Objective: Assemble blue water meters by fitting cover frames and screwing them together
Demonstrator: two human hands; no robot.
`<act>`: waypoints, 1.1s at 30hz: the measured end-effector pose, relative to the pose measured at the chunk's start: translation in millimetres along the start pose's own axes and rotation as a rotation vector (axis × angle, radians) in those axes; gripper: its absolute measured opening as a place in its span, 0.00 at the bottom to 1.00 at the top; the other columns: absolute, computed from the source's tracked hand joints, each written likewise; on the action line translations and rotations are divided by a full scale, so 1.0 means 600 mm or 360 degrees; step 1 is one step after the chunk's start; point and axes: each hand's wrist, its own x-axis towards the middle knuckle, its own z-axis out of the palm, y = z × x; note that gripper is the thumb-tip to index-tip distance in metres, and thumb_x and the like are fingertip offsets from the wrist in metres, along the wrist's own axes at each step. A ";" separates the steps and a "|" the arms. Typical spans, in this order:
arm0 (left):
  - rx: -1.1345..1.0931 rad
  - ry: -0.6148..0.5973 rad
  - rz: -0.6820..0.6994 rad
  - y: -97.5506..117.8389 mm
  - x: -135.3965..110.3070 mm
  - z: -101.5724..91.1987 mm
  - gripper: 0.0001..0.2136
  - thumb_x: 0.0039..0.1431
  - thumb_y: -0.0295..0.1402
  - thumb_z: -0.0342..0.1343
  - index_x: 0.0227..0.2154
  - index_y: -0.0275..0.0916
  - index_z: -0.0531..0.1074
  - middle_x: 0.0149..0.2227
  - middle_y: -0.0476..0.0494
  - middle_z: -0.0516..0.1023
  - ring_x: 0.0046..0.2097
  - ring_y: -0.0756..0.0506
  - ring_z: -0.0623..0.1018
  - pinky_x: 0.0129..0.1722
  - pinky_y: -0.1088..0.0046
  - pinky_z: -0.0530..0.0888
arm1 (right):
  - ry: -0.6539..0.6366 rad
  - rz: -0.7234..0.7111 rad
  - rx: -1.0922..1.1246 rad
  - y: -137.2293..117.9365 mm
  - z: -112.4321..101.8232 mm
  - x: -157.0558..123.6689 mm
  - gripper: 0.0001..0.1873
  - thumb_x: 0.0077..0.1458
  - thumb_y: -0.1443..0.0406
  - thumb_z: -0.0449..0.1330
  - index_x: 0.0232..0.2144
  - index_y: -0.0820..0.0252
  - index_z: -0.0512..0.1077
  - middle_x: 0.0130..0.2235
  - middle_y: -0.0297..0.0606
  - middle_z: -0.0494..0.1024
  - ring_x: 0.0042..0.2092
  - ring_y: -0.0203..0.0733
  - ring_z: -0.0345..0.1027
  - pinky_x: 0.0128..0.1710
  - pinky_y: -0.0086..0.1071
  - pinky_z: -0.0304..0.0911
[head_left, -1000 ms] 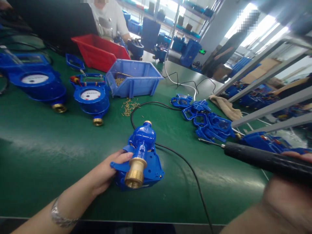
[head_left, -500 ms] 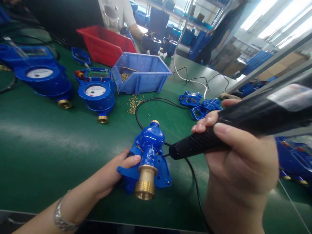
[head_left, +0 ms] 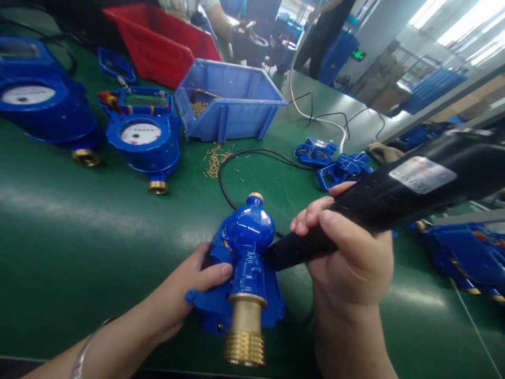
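At a green table (head_left: 130,247), you hold a blue meter (head_left: 252,229) in front of you, near the table's close edge, its threaded brass end (head_left: 245,342) pointing toward your body. Your left hand (head_left: 195,289) grasps the meter from the left, thumb pressed along the blue casing beside the neck, the other fingers mostly hidden behind it. A silver band (head_left: 81,358) circles your left wrist. Your right hand (head_left: 351,247) is wrapped around a black driver (head_left: 379,195), fingers and thumb closed about its barrel. The driver slants down to the left, its nose at the meter's right side; the bit cannot be seen there.

Beyond the meter, a black cable (head_left: 258,150) curves across the table, and small brass screws (head_left: 214,164) lie scattered just in front of a blue bin (head_left: 244,120) that holds more of them. A red bin (head_left: 158,47) stands behind it to the left. Two more meters, a near one (head_left: 145,139) and a larger one (head_left: 35,113), sit at left, dials up. Blue covers (head_left: 343,166) lie heaped at right, past the driver. Across the table, a co-worker's arm (head_left: 219,23) reaches to a dark blue part (head_left: 250,47).
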 end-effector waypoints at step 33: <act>0.0140 -0.0184 0.0100 -0.017 -0.008 -0.015 0.26 0.50 0.40 0.59 0.50 0.30 0.66 0.49 0.30 0.76 0.49 0.33 0.75 0.53 0.55 0.67 | 0.0047 -0.0242 -0.0021 -0.130 -0.045 -0.060 0.14 0.42 0.73 0.55 0.35 0.61 0.70 0.20 0.31 0.70 0.22 0.37 0.65 0.24 0.34 0.64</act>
